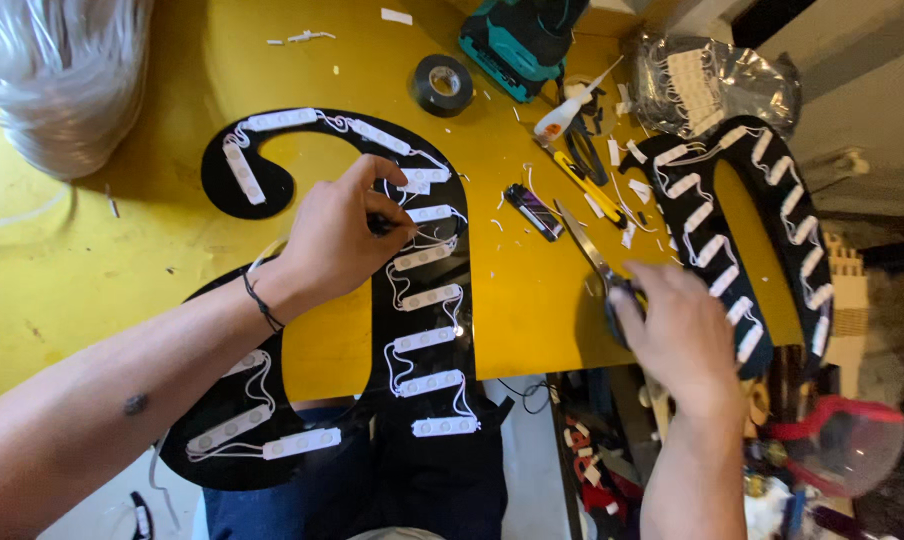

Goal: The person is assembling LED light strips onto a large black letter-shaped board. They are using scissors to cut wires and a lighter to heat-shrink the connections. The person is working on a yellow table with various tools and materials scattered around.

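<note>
Head view: my left hand pinches a wire on the black letter panel — my right hand grips scissors, blades pointing far-left toward it, well apart.

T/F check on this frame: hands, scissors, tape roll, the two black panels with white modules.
1. The right hand grips the metal scissors by their handles. True.
2. The left hand rests on the roll of black tape. False: it pinches at wiring on the large black curved panel; the tape lies apart, farther up the yellow table.
3. The smaller black arched panel carries white rectangular modules. True.
4. The scissors are cutting a wire. False: their blades lie over bare table.
</note>
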